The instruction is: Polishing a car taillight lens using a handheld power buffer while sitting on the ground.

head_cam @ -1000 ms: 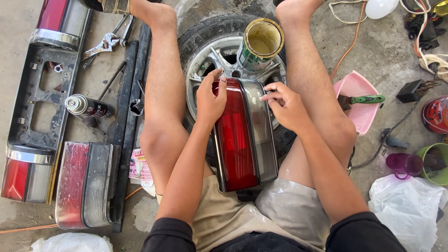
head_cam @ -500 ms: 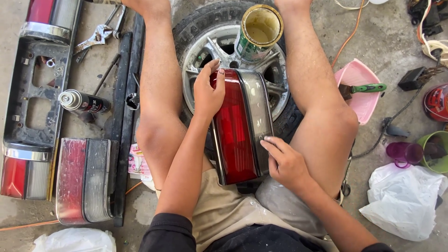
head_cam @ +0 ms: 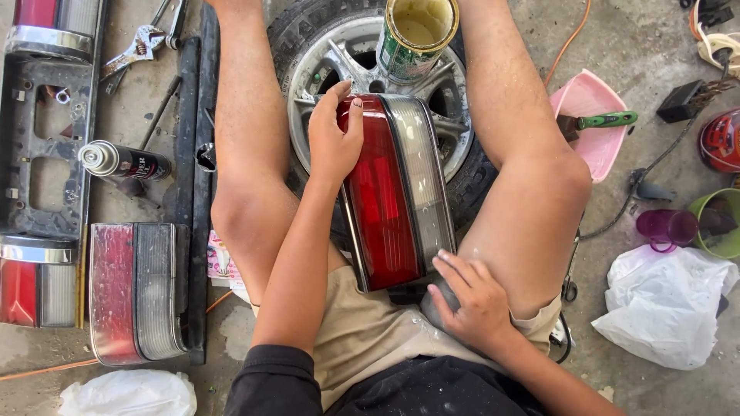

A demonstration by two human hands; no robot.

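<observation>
A red and clear tail lamp [head_cam: 397, 192] stands lengthwise in the middle of the frame, between the person's bare knees, its far end lying on a car wheel [head_cam: 324, 69] that rests on the concrete floor. The left hand [head_cam: 335, 139] lies over the lamp's upper left edge, fingers curled onto the red lens and holding it there. The right hand [head_cam: 470, 300] sits at the lamp's lower right corner, fingers bent against the near end of the housing; whether they grip it or only press it cannot be told. An open paint can [head_cam: 416, 38] stands on the wheel just beyond the lamp. At the lower left lies a second tail lamp [head_cam: 135, 289] beside a long rear panel [head_cam: 46, 154], with a spray can [head_cam: 123, 162] lying on its side near it. A pink bowl [head_cam: 593, 123] holding a green-handled brush [head_cam: 605, 121] sits at the upper right.
</observation>
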